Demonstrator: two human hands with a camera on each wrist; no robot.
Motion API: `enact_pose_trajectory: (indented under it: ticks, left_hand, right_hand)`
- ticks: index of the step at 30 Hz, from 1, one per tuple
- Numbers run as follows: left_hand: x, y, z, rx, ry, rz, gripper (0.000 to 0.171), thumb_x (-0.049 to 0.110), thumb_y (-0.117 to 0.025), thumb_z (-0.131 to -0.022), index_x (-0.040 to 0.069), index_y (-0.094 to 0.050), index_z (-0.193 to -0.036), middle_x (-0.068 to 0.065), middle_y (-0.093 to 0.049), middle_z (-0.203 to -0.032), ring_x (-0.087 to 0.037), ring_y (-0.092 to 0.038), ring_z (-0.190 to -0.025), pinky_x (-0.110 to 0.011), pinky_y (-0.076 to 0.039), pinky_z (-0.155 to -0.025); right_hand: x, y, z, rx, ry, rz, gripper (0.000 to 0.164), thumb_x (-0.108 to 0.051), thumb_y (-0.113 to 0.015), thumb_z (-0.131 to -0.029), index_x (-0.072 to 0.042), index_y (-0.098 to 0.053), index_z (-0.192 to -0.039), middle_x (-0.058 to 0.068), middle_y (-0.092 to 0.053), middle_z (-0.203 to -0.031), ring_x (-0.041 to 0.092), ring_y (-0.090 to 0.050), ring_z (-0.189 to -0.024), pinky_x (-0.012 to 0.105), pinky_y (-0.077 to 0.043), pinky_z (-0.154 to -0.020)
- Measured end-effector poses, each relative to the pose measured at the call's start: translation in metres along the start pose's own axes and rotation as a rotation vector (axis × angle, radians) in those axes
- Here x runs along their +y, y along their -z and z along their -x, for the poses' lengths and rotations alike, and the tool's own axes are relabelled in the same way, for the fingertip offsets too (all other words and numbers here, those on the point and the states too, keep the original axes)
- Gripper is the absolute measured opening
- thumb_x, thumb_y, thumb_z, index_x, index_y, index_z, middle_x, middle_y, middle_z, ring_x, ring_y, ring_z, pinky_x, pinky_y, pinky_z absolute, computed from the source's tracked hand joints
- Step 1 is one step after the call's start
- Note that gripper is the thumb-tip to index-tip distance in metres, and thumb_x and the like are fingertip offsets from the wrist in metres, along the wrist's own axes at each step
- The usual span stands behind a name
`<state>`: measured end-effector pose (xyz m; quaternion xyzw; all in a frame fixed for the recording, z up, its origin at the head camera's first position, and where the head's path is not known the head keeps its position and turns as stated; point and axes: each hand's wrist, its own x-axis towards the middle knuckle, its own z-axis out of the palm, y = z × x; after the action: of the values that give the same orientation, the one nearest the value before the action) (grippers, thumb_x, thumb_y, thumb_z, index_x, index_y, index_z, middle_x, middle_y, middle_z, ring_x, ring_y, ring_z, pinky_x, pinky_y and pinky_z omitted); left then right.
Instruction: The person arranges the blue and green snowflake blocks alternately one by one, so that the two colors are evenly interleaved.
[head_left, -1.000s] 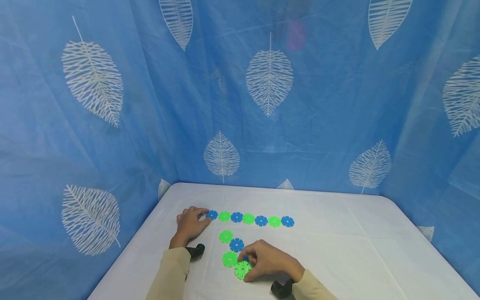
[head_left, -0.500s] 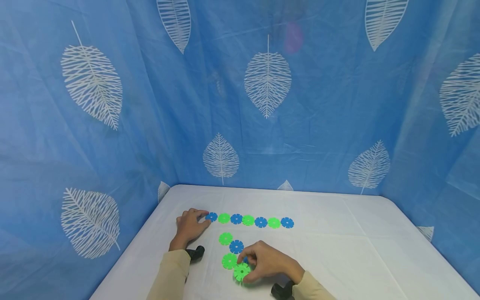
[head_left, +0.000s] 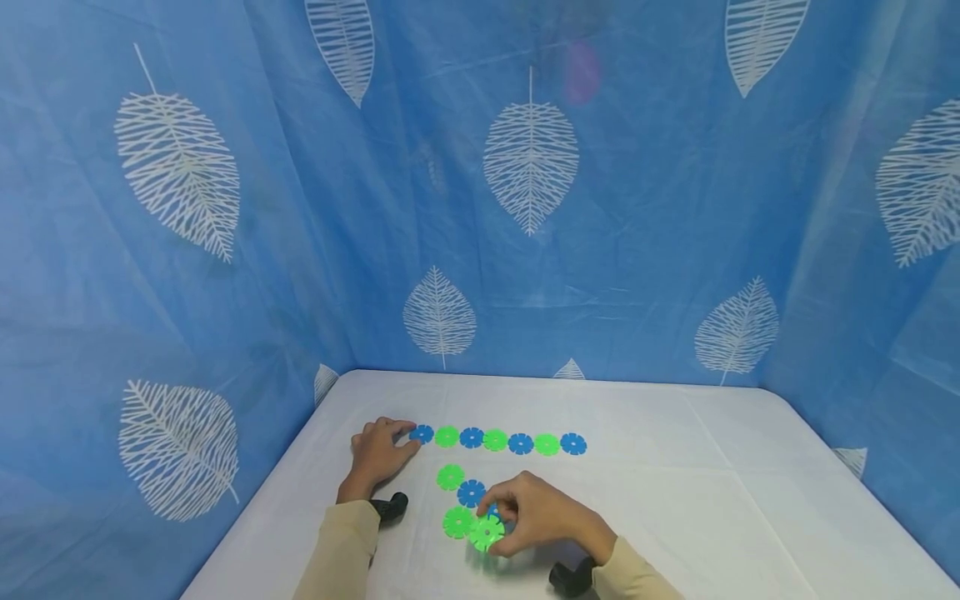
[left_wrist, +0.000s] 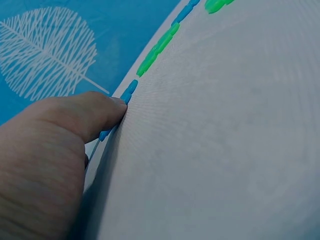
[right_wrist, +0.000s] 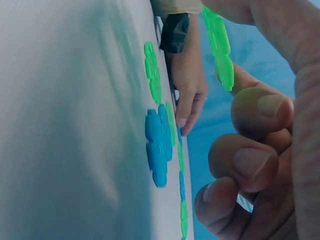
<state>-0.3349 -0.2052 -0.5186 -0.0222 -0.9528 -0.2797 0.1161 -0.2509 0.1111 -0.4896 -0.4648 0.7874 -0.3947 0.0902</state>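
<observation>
In the head view, my right hand (head_left: 543,514) pinches a green notched plastic disc (head_left: 487,532) between thumb and index finger. The right wrist view shows this disc (right_wrist: 220,52) raised off the table, with the other fingers curled beside it. Partly hidden behind the right hand lies a blue notched disc (head_left: 493,511). Left of the held disc lies another green disc (head_left: 457,522), with a blue one (head_left: 471,493) above it. My left hand (head_left: 377,451) holds the blue disc (head_left: 422,434) at the row's left end, thumb and index finger at its edge.
Blue and green discs alternate in a straight row across the white table (head_left: 660,483), ending at a blue disc (head_left: 573,443) on the right. A loose green disc (head_left: 450,477) lies below the row. Blue leaf-patterned curtains (head_left: 600,292) surround the table.
My right hand has risen slightly with the green disc, which is now tilted with a shadow beneath it. My left hand stays at the row's left end.
</observation>
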Motion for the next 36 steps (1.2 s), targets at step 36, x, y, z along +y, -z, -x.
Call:
enact_pose_trajectory:
  ticks: [36]
  left_hand:
    - [-0.001, -0.003, 0.000, 0.012, -0.011, -0.031, 0.038, 0.043, -0.073, -0.087, 0.026, -0.072, -0.122, -0.010, -0.062, -0.121, -0.031, -0.052, -0.113, -0.054, -0.030, -0.093]
  right_hand:
    - [0.018, 0.094, 0.051, 0.649, 0.214, 0.433, 0.049, -0.016, -0.094, -0.062, -0.018, -0.070, -0.104, -0.003, -0.060, -0.078, -0.006, -0.042, -0.055, 0.012, -0.039, -0.051]
